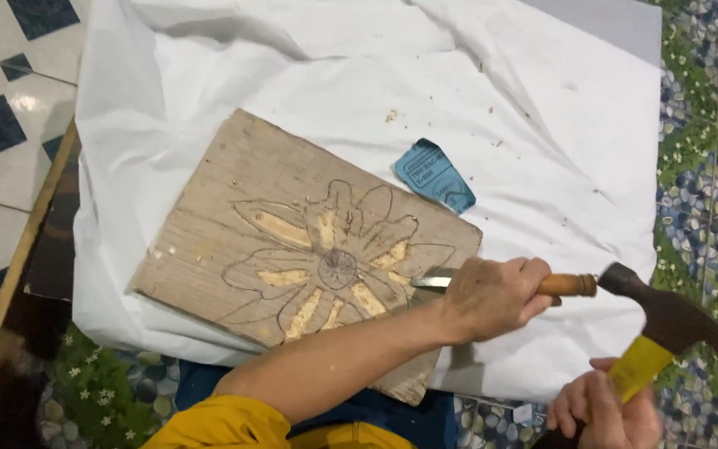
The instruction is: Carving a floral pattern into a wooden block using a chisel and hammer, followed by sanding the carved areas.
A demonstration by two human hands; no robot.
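Note:
A weathered wooden board (234, 208) with a drawn flower, some petals carved pale, lies on a white cloth (376, 75). My left hand (496, 295) grips a wooden-handled chisel (571, 285); its metal blade (430, 282) points left onto a petal at the board's right edge. My right hand (604, 407), at the lower right, holds a dark hammer with a yellow band (666, 328). The hammer's head touches or nearly touches the chisel's handle end.
A blue card (434, 175) lies on the cloth just beyond the board. Wood chips dot the cloth. A tiled floor (2, 125) shows at left, patterned green and blue ground (708, 166) at right. A wooden strip (18, 258) runs along the left.

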